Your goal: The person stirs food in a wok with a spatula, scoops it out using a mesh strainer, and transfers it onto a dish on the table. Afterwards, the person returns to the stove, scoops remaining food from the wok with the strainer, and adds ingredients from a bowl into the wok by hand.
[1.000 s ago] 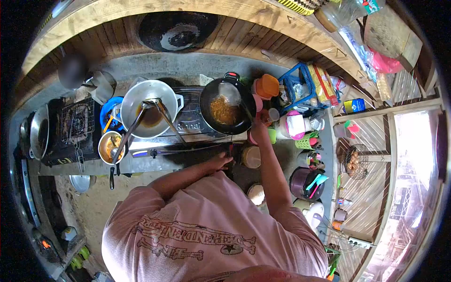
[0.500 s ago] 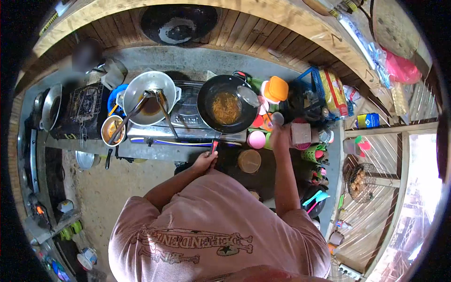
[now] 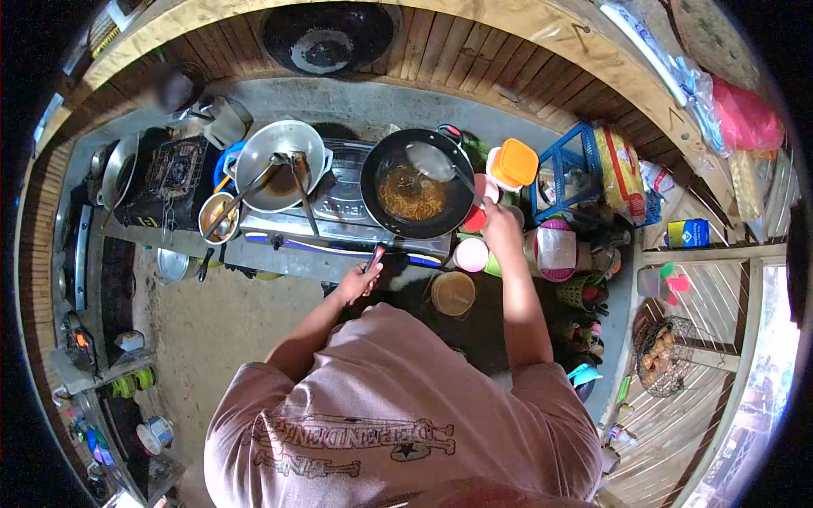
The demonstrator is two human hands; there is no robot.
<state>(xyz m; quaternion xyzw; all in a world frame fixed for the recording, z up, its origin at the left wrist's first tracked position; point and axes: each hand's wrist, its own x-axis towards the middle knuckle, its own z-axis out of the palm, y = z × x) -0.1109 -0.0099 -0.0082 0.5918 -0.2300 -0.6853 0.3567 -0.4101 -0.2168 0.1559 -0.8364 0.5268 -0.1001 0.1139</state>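
Note:
My left hand (image 3: pixel 360 283) is closed around the red-and-black handle of a dark frying pan (image 3: pixel 373 196). In the pan, thin brown strips of food (image 3: pixel 411 196) lie in what looks like oil. From the right, my right hand (image 3: pixel 501 229) grips a long-handled metal skimmer (image 3: pixel 430 161). Its broad rounded head hangs over the far part of the pan; whether it touches the pan cannot be made out. The pan sits on the right side of a gas stove (image 3: pixel 343 182).
Left on the stove stands a large metal pot (image 3: pixel 315 157) with utensils and brown liquid. Beside it is a bowl of food (image 3: pixel 219 218). Orange-lidded tubs (image 3: pixel 515 162), pink containers (image 3: pixel 471 255) and a blue basket (image 3: pixel 566 157) crowd the right. A round lidded tub (image 3: pixel 453 294) lies below the counter edge.
The skimmer head has moved left from the pan's right rim to over its interior, with my right hand following slightly. My left hand stays on the handle. The camera view has shifted a little.

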